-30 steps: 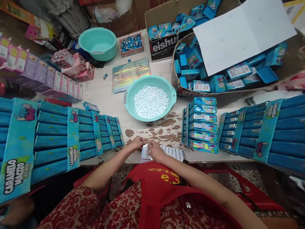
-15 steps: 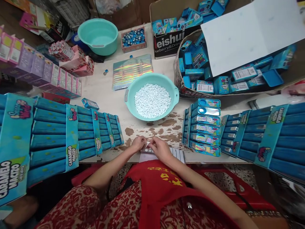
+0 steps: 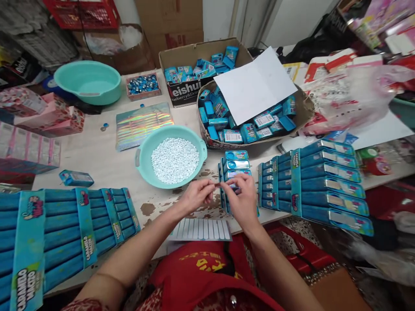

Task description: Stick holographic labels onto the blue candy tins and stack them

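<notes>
My left hand (image 3: 198, 193) is closed in a pinch above the worn tabletop. Facing it, my right hand (image 3: 243, 202) also pinches, in front of a short stack of blue tins (image 3: 236, 164). Between the fingertips of both hands a thin sticker strip (image 3: 218, 185) is stretched, seen nearly edge-on. Below them, at the table's edge, lies a sheet of long pale stickers (image 3: 202, 230). A turquoise basin (image 3: 147, 170) of small white candies stands just beyond my left hand.
Banded rows of blue tins flank me, at left (image 3: 60, 233) and right (image 3: 311, 181). Cartons (image 3: 181, 97) of loose tins stand behind, partly under a white sheet (image 3: 256, 84). A shiny holographic sheet (image 3: 144, 125) and another turquoise basin (image 3: 87, 82) are at the back left.
Both hands have lifted away from the sticker sheet and moved forward to the short tin stack, with the strip between them. The camera view has swung to the right.
</notes>
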`<state>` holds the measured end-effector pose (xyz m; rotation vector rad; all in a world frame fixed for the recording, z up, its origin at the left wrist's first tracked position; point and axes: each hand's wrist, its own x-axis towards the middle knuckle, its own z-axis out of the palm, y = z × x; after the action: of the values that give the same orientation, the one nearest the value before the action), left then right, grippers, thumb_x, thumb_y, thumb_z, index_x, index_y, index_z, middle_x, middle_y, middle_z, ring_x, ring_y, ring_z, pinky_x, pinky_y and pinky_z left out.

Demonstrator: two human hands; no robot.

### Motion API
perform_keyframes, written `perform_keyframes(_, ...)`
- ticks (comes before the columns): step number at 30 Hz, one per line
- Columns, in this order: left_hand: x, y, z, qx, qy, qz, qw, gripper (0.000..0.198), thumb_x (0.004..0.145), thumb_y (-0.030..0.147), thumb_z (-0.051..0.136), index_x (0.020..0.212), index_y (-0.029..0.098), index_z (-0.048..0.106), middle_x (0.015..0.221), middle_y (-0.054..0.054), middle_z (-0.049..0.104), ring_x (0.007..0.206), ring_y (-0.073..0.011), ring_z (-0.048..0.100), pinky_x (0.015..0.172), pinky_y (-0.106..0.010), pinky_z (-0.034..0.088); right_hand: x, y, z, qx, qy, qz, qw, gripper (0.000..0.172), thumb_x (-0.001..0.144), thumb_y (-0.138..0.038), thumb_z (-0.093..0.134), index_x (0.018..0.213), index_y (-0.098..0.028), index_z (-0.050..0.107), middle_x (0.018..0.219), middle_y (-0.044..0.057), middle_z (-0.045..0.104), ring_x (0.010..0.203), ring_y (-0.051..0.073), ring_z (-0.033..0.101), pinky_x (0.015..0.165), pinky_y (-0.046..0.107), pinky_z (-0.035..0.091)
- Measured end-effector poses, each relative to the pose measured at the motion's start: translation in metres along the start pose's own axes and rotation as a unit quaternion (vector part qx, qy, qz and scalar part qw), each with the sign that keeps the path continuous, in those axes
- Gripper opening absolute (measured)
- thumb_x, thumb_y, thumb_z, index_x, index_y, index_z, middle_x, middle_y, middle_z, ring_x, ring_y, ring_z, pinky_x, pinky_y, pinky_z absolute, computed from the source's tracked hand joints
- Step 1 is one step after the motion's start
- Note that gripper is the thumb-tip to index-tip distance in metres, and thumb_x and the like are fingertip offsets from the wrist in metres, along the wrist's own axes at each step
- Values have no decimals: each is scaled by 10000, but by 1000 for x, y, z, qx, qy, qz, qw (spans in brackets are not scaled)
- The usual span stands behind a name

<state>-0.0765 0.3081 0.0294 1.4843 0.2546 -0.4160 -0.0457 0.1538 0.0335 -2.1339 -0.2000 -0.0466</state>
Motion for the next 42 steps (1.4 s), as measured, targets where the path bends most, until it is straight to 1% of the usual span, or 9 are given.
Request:
perform_keyframes(9, 87, 21, 4, 72, -19, 92, 993, 150, 810, 176, 410, 955, 208, 386, 529, 93, 446, 471, -74, 433, 493, -178, 358, 71, 39, 0, -52, 90, 67, 992, 136, 693, -305, 628, 647, -177, 620, 926, 65, 497, 943, 229, 493, 884, 377, 380)
perform_keyframes(15, 98, 9, 13, 1, 0, 3, 1000, 135, 817, 232, 438, 909, 215, 340, 530, 87, 492, 397, -81, 457, 405, -168, 266, 79, 51, 0, 3, 96, 149, 984, 220, 620, -246, 622, 807, -177, 528, 863, 32, 539, 779, 194, 535, 746, 333, 419)
perform_keyframes(22, 96, 8, 15, 179, 92, 16, 979, 199, 806, 202, 485, 1000, 199, 436, 583, 56, 532, 450, -100, 486, 507, -216, 389, 84, 57, -1, 32, 83, 154, 984, 353, 611, -324, 647, 888, -182, 481, 875, 41, 562, 804, 198, 534, 730, 328, 426)
perform_keyframes(27, 86, -23, 30, 198, 197, 76, 957, 440, 814, 169, 420, 1254, 167, 408, 1138, -108, 589, 985, -212, 576, 893, -369, 434, 82, 58, 5, 2, 81, 132, 988, 288, 622, -285, 627, 851, -180, 488, 853, 36, 546, 791, 191, 517, 750, 339, 425)
perform_keyframes(30, 77, -42, 46, 214, 137, 167, 953, 646, 790, 148, 416, 1413, 176, 245, 1483, -110, 289, 1344, -252, 281, 1097, -420, 248, 85, 61, 6, -45, 94, 109, 989, 191, 662, -257, 582, 817, -179, 500, 848, 43, 536, 793, 193, 505, 779, 358, 416)
perform_keyframes(32, 69, -50, 47, 261, 71, 139, 953, 733, 746, 150, 472, 1436, 173, 226, 1527, -101, 192, 1398, -287, 139, 1124, -467, 169, 87, 62, 4, -62, 90, 106, 988, 144, 687, -230, 548, 814, -174, 507, 835, 48, 533, 790, 197, 503, 788, 372, 416)
perform_keyframes(36, 32, -64, 3, 316, 4, 33, 948, 470, 775, 186, 462, 1238, 167, 542, 1380, -124, 461, 1287, -314, 370, 1055, -463, 284, 69, 43, -6, -74, 140, 54, 986, 186, 754, -197, 493, 932, -152, 519, 959, 100, 527, 880, 222, 503, 818, 414, 416)
perform_keyframes(39, -15, -84, -48, 284, 46, -60, 956, 294, 824, 326, 462, 946, 162, 673, 973, -106, 676, 924, -260, 599, 842, -364, 439, 24, 12, -6, -67, 173, -60, 981, 208, 819, -264, 519, 1013, -190, 527, 1061, 113, 514, 1000, 249, 473, 833, 424, 409)
perform_keyframes(42, -58, -114, -83, 203, 73, -177, 960, 199, 694, 354, 641, 709, 156, 655, 669, -41, 628, 665, -182, 573, 634, -269, 433, -31, -10, 22, 68, -71, -144, 985, 94, 864, -264, 487, 908, -229, 563, 883, 56, 561, 822, 191, 532, 724, 336, 449)
